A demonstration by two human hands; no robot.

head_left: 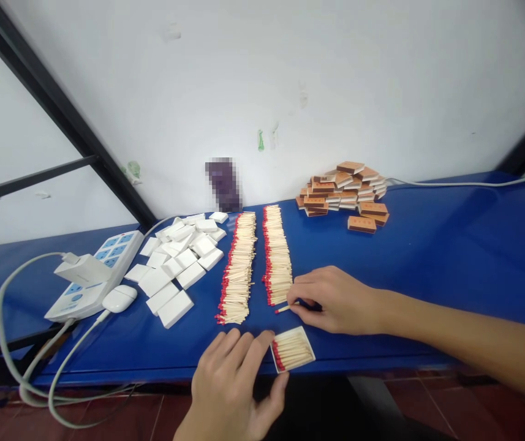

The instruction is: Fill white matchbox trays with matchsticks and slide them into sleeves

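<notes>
My left hand (237, 383) grips a small white matchbox tray (309, 339) at the table's front edge, thumb and forefinger on its left side. Red-headed matches (295, 352) lie side by side in the tray, heads to the left. Just above it, my right hand (331, 300) pinches a single match (283, 309) between thumb and forefinger, its red head pointing left. That match is close to the near end of the right-hand row of matches (278, 257). A second long row of matches (239, 269) runs parallel on its left.
White matchbox trays (174, 263) lie heaped on the left. Orange-brown matchboxes (345, 190) are piled by the wall at the back right. A power strip (119, 251) with a charger (83, 269), white cables and a white earphone case (119, 298) occupies the far left. A blurred purple object (224, 184) leans on the wall.
</notes>
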